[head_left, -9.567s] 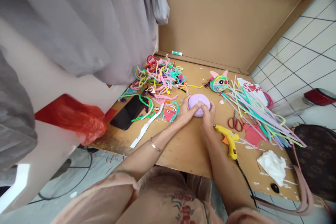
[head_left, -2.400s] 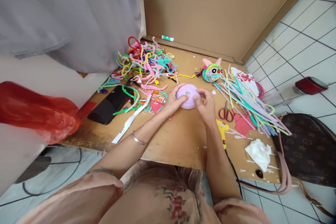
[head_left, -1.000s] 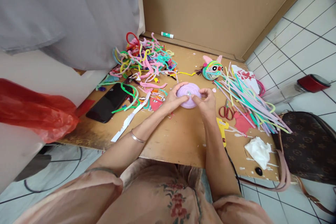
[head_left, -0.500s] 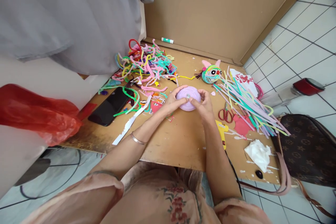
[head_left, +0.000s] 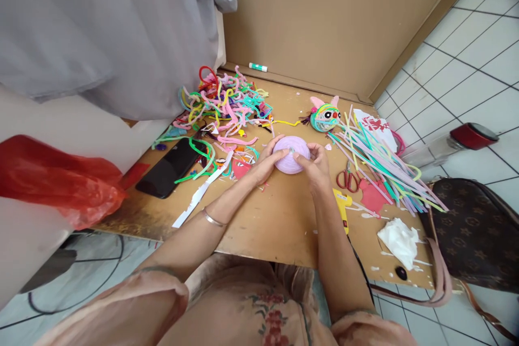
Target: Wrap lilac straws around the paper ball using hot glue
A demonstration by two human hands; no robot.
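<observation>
A round lilac coiled disc (head_left: 292, 165) is held up over the middle of the table. My left hand (head_left: 268, 162) grips its left edge, thumb lying on the face. On the right side my right hand (head_left: 315, 163) holds it too, its thumb near the centre beside a small pale spot. Behind and to the right sits a striped ball (head_left: 324, 115) with pink ears, eyes and a red nose. Red-handled scissors (head_left: 347, 179) and a yellow glue gun (head_left: 343, 210) lie to the right of my right hand.
A tangled pile of pipe cleaners (head_left: 229, 102) covers the back left, near a black phone (head_left: 166, 168). Straight pipe cleaners (head_left: 377, 159), a white tissue (head_left: 399, 242) and a brown bag (head_left: 474, 232) are at the right. A glue stick (head_left: 258, 67) lies at the back.
The view has shifted slightly. Both hands still hold the lilac disc, whose face is now turned a little more toward me, and my right fingers have moved slightly.
</observation>
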